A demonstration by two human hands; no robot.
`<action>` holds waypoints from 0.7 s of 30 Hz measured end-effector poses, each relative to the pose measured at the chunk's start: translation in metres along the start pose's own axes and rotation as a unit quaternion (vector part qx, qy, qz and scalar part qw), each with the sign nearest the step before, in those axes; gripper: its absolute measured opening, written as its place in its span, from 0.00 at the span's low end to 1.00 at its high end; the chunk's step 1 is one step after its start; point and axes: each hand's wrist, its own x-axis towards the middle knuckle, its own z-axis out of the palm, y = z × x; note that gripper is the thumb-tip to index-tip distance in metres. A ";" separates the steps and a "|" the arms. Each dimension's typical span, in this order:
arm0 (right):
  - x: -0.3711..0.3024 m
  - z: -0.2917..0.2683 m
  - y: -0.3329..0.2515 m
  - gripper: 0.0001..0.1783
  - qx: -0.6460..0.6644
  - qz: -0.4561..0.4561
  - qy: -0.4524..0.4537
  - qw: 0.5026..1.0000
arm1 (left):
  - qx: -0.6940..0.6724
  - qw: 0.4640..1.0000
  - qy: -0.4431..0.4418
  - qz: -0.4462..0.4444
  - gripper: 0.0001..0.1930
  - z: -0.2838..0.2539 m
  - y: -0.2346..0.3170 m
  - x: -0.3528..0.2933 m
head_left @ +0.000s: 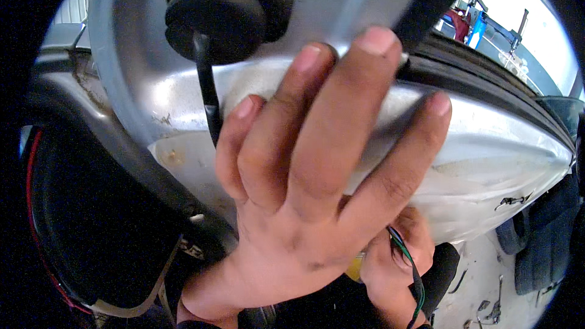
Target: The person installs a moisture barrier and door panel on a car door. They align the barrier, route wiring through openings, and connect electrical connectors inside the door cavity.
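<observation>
My left hand (304,207) is raised in front of a silver car door (487,122), its back to me and its fingers spread apart. Its thumb is hidden, and whether the fingertips touch the metal cannot be told. Below and to its right, my right hand (402,262) is closed round a thin bundle of green and dark wires (415,277), which hangs down past the wrist. Above the left hand, a round black part (216,21) is mounted on the metal, with a black taped cable (207,85) running down behind the hand.
A pale film-like sheet (475,189) covers the lower door. At left stands a dark panel with red edging (31,183). Dark grey seat-like pieces (545,237) and small scattered parts (493,311) are on the floor at right. Blue equipment (477,29) stands beyond.
</observation>
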 end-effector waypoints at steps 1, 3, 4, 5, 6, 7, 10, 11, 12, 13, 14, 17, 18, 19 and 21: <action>-0.003 -0.003 -0.001 0.12 -0.039 -0.005 -0.010 0.999 | -0.002 1.000 0.004 -0.003 0.35 0.001 0.001 0.000; -0.008 -0.002 0.007 0.13 0.058 0.007 0.005 0.998 | -0.002 1.000 0.012 -0.004 0.31 0.005 -0.001 0.001; -0.010 -0.003 0.010 0.13 0.106 0.014 0.012 0.994 | 0.004 1.000 0.027 0.000 0.30 0.013 -0.007 -0.001; -0.010 -0.005 0.009 0.13 0.081 0.014 -0.007 0.997 | 0.017 0.999 0.045 0.009 0.28 0.021 -0.012 -0.003; -0.007 -0.006 0.005 0.13 0.064 0.003 -0.015 0.998 | 0.034 0.997 0.069 0.020 0.27 0.027 -0.013 -0.004; -0.004 -0.008 -0.001 0.13 0.046 -0.008 -0.022 0.999 | 0.042 0.995 0.083 0.021 0.25 0.028 -0.011 -0.002; 0.002 -0.010 -0.005 0.12 0.025 -0.012 -0.031 0.999 | -0.011 0.997 0.001 -0.074 0.24 -0.008 0.026 0.012; 0.002 -0.012 -0.010 0.11 0.023 0.003 -0.036 0.999 | -0.028 0.994 -0.023 -0.102 0.24 -0.015 0.032 0.014; 0.003 -0.013 -0.014 0.11 0.021 0.019 -0.040 0.999 | -0.034 0.994 -0.018 -0.105 0.23 -0.015 0.032 0.013; 0.005 -0.014 -0.017 0.11 0.021 0.008 -0.039 0.999 | -0.042 0.993 -0.015 -0.107 0.23 -0.015 0.032 0.013; 0.009 -0.013 -0.021 0.11 0.020 -0.004 -0.038 0.999 | -0.050 0.993 -0.010 -0.111 0.22 -0.015 0.032 0.012; 0.016 -0.015 -0.032 0.10 -0.016 -0.016 -0.062 0.998 | -0.074 0.990 0.000 -0.124 0.23 -0.016 0.033 0.012; 0.018 -0.015 -0.036 0.10 -0.033 -0.016 -0.075 0.996 | -0.079 0.989 0.003 -0.128 0.23 -0.015 0.033 0.012; 0.020 -0.011 -0.035 0.08 -0.013 -0.050 -0.062 0.997 | -0.083 0.988 0.004 -0.129 0.23 -0.015 0.033 0.012; 0.023 -0.011 -0.043 0.07 -0.029 -0.049 -0.074 0.996 | -0.107 0.986 0.016 -0.127 0.25 -0.014 0.028 0.009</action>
